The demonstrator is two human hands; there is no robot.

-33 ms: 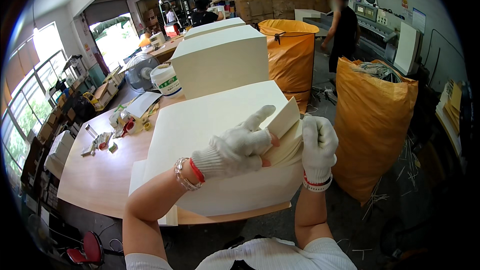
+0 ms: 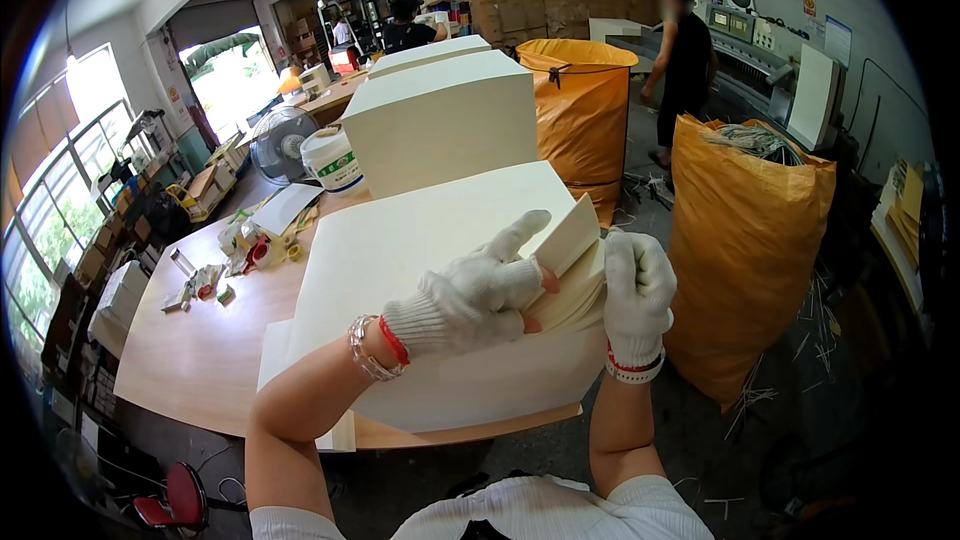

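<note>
1. Because the raised sheets (image 2: 578, 292) bend sharply at the right end of the paper stack (image 2: 420, 230) in the head view, uneven pulling between the hands could crease or tear them.
2. If the gloves slip, sheets may fan past the stack's right edge, toward the orange sack (image 2: 745, 250) standing on that side.
3. The left hand (image 2: 475, 290) slants across the stack's top, fingers spread, bare tips apart against the raised sheets; I cannot tell whether they pinch any.
4. The right hand (image 2: 638, 285) is upright at the stack's right edge, curled into a fist, its grip hidden.
5. The stack lies on the surface (image 2: 210, 340).
</note>
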